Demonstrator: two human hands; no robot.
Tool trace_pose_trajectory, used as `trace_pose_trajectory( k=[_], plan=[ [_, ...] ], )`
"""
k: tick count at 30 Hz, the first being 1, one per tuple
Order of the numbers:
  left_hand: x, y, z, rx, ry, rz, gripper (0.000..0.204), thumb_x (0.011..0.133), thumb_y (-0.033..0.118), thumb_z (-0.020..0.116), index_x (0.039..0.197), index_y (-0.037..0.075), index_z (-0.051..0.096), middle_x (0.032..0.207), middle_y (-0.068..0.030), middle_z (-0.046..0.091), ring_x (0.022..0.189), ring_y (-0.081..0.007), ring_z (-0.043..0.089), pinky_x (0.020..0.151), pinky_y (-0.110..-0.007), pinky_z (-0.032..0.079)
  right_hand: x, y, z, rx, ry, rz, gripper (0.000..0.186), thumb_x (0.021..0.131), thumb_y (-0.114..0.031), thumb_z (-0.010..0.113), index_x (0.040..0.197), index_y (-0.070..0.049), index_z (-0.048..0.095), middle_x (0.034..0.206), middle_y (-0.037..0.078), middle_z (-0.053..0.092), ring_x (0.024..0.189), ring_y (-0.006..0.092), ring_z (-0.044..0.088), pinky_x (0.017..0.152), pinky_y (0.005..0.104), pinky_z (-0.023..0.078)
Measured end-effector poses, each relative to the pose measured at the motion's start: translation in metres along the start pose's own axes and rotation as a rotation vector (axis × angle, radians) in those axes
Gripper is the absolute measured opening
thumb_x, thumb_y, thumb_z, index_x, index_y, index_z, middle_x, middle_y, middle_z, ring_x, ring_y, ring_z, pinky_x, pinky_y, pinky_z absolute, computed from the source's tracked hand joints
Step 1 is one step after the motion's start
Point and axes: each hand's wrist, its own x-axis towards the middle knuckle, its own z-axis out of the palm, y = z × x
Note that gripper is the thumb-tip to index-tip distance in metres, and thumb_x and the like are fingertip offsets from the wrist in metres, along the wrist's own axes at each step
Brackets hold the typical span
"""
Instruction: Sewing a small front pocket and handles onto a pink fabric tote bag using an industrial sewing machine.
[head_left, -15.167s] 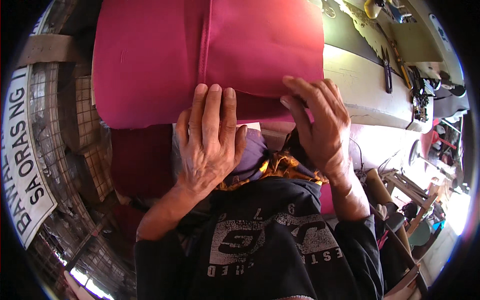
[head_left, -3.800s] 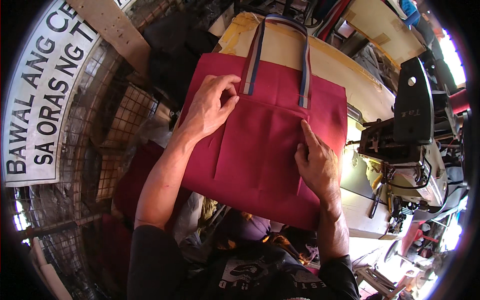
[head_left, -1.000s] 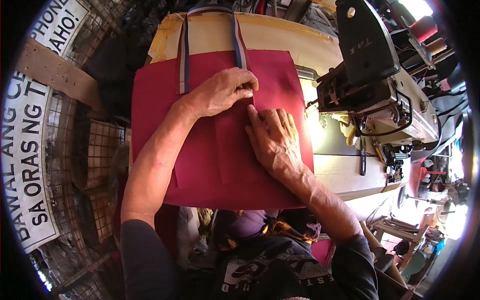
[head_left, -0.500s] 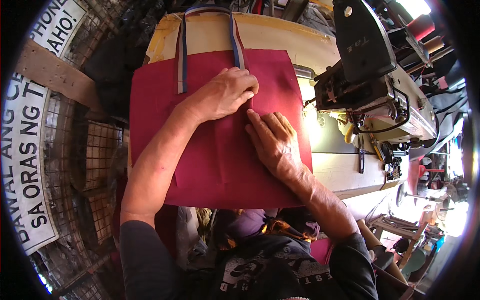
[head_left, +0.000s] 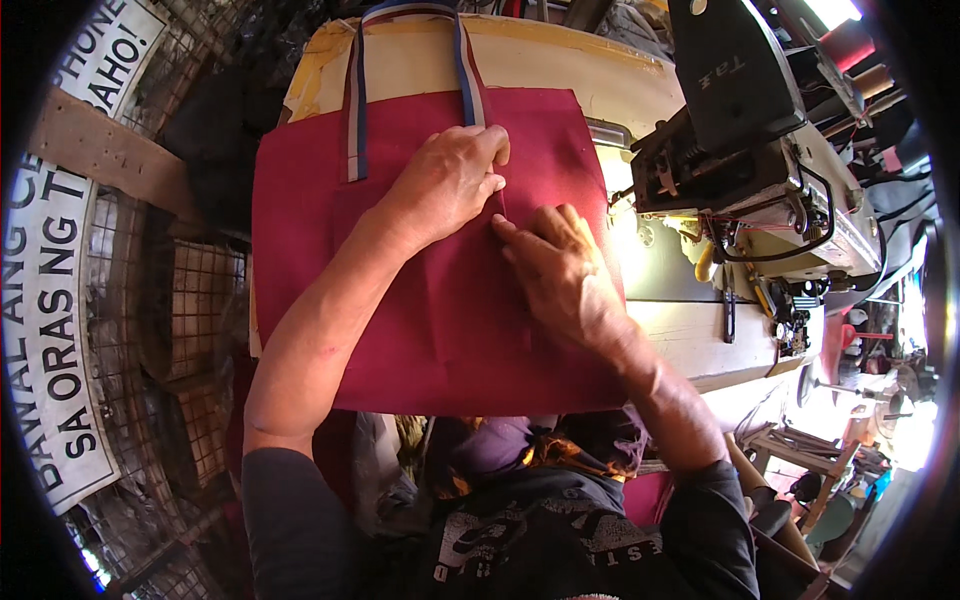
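A small sewing workshop is being indicated by a black and cream metal sewing machine [head_left: 745, 185], by a red cone-shaped thread spool [head_left: 847, 45] near it, and by a flat cream-coloured worktable [head_left: 560, 60], on which a maroon rectangular fabric piece [head_left: 450, 320] is being handled. At the left, the place is being bounded by a brownish wire-mesh wall [head_left: 205, 290].

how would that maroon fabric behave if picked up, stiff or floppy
The maroon fabric would probably bend fairly easily, judging by the soft creases across it. It is likely light for its size, since it looks like thin sheet material. The striped strap may well lift with it, as its left end appears attached.
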Motion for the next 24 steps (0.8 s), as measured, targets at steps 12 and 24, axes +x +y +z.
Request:
trace_pose_trajectory(
  k=[12, 24],
  plan=[
    [0.002, 0.011, -0.009, 0.011, -0.032, -0.259, 0.014, 0.081, 0.007, 0.081, 0.085, -0.001, 0.071, 0.08, -0.0106, 0.063, 0.073, -0.023, 0.064, 0.067, -0.037, 0.05, 0.002, 0.021, -0.017, -0.186, -0.09, -0.269, 0.047, 0.086, -0.013, 0.06, 0.131, 0.0, 0.063, 0.132, 0.016, 0.06, 0.12, 0.0293, 0.059, 0.093, 0.0417, 0.048],
    [0.0, 0.01, -0.014, -0.003, -0.041, -0.244, 0.009, 0.083, 0.003, 0.076, 0.091, -0.002, 0.074, 0.084, -0.011, 0.066, 0.073, -0.0203, 0.067, 0.068, -0.034, 0.053, 0.003, 0.022, -0.011, -0.213, -0.099, -0.248, 0.05, 0.089, -0.015, 0.055, 0.136, 0.001, 0.059, 0.145, 0.015, 0.056, 0.13, 0.0306, 0.054, 0.099, 0.0432, 0.045]
  ],
)
